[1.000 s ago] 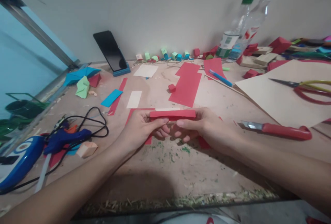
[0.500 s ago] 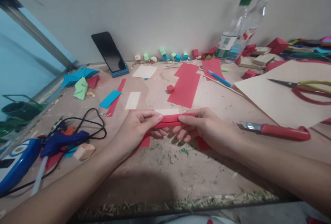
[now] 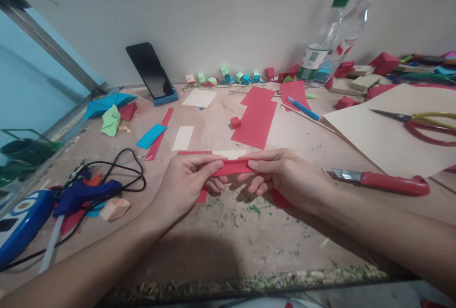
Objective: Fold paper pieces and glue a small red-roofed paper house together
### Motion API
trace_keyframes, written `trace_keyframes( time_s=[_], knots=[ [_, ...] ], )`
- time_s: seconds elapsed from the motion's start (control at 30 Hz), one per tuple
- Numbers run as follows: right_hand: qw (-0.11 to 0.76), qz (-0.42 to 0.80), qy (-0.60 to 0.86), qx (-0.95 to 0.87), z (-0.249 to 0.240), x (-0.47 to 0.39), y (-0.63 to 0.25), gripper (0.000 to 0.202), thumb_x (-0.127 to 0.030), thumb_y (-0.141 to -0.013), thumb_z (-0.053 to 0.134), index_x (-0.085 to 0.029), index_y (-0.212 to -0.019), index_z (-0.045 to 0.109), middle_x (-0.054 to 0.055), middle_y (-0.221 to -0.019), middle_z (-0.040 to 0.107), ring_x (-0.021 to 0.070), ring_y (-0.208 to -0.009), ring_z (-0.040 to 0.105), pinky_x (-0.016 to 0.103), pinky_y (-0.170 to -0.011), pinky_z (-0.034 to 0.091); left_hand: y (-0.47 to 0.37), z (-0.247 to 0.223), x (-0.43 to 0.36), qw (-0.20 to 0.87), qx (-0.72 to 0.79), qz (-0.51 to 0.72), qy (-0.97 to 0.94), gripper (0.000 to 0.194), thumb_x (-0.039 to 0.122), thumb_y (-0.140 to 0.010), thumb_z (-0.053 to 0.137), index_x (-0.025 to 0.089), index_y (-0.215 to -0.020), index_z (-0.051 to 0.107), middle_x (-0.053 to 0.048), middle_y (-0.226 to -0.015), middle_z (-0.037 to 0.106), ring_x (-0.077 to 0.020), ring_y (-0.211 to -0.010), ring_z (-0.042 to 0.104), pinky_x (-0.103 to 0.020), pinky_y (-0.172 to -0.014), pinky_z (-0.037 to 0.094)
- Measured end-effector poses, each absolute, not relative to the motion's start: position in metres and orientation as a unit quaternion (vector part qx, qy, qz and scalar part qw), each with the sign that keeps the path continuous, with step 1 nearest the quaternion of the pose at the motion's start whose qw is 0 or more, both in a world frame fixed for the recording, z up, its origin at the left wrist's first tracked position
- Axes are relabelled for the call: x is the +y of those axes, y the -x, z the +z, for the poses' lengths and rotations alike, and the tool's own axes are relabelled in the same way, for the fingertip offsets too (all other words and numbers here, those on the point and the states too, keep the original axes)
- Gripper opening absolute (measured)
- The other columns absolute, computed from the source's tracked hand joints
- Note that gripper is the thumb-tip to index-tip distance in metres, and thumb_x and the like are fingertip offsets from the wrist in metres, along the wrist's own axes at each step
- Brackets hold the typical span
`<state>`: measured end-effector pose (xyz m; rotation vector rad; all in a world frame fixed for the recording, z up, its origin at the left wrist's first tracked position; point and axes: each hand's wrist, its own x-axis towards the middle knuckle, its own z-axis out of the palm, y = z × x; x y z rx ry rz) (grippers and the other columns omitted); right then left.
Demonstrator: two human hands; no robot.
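Between my two hands a narrow folded strip of red paper point(image 3: 235, 167) is stretched level above the table. My left hand point(image 3: 194, 175) pinches its left end, thumb in front and fingers behind. The right end is pinched in the same way by my right hand point(image 3: 280, 170). Behind the strip lies a cream piece of paper point(image 3: 230, 154), partly covered. More red paper point(image 3: 282, 199) lies on the table below my right hand, mostly hidden by it.
A utility knife point(image 3: 388, 182) and scissors point(image 3: 409, 118) lie on the right. On the left are a blue glue gun point(image 3: 85, 194) with a looped black cord and a small peach paper box point(image 3: 114, 209). A phone point(image 3: 151, 70) stands at the back, bottles point(image 3: 313, 63) farther right.
The dark fold line along the red strip has disappeared, and its front now looks like one smooth band. Both hands stay in nearly the same place.
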<state>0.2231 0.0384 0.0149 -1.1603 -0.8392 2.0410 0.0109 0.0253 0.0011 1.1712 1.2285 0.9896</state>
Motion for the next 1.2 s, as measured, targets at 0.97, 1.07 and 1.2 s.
trace_keyframes(
  time_s=[0.97,1.07,1.2],
  knots=[
    [0.289,0.727,0.441,-0.439,0.012,0.039,-0.224,0.023,-0.03,-0.08,0.086,-0.011,-0.092,0.08,0.007,-0.065,0.077,0.0145,-0.057,0.073,0.022,-0.055,0.057,-0.01,0.016,0.025,0.537,0.531,0.292,-0.586,0.025,0.032,-0.092,0.069,0.015,-0.077,0.078,-0.005,-0.067,0.073,-0.014,-0.057,0.064,-0.022,-0.056,0.052],
    [0.273,0.733,0.441,-0.44,0.013,0.038,-0.223,0.021,-0.032,-0.081,0.085,-0.012,-0.087,0.079,0.006,-0.065,0.077,0.0135,-0.055,0.072,0.021,-0.055,0.056,-0.01,0.015,0.024,0.541,0.527,0.305,-0.58,0.019,0.028,-0.091,0.071,0.016,-0.08,0.081,-0.005,-0.069,0.077,-0.0144,-0.059,0.067,-0.021,-0.056,0.054],
    [0.254,0.721,0.453,-0.458,0.016,0.038,-0.222,0.025,-0.034,-0.076,0.088,-0.011,-0.083,0.079,0.006,-0.062,0.076,0.0121,-0.054,0.07,0.02,-0.056,0.055,-0.012,0.012,0.023,0.575,0.519,0.319,-0.546,0.012,0.024,-0.088,0.074,0.019,-0.087,0.084,-0.004,-0.078,0.081,-0.0151,-0.067,0.074,-0.02,-0.062,0.06]
  ],
)
